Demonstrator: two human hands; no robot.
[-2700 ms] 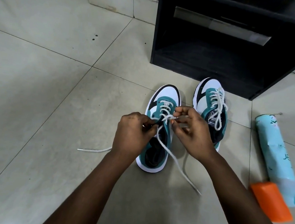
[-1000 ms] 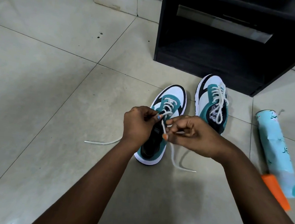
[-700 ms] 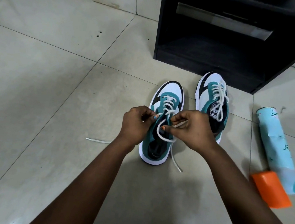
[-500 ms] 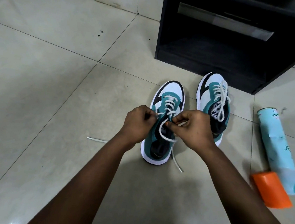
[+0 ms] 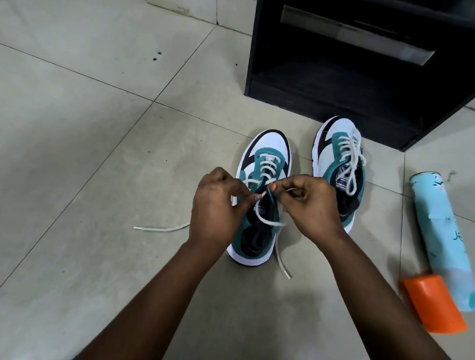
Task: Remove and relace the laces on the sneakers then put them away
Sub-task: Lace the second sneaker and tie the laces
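Note:
Two teal, white and black sneakers stand on the tiled floor. The left sneaker [image 5: 266, 156] lies under my hands with its white lace [image 5: 267, 221] partly threaded. My left hand [image 5: 216, 207] pinches one lace strand at the shoe's left side. My right hand [image 5: 307, 208] pinches the other strand near the tongue; a loop sags across the opening. One loose lace end [image 5: 161, 228] trails left on the floor, the other [image 5: 281, 263] lies beside the heel. The right sneaker [image 5: 339, 153] stands fully laced just to the right.
A black cabinet [image 5: 362, 75] with an open lower shelf stands directly behind the sneakers. A light-blue cylindrical bottle [image 5: 444, 241] with an orange cap [image 5: 432, 304] lies on the floor at the right. Tiled floor stretches to the left.
My right hand has drawn the lace through, shortening the strand on the floor at the right. The left lace end has slid a little across the floor.

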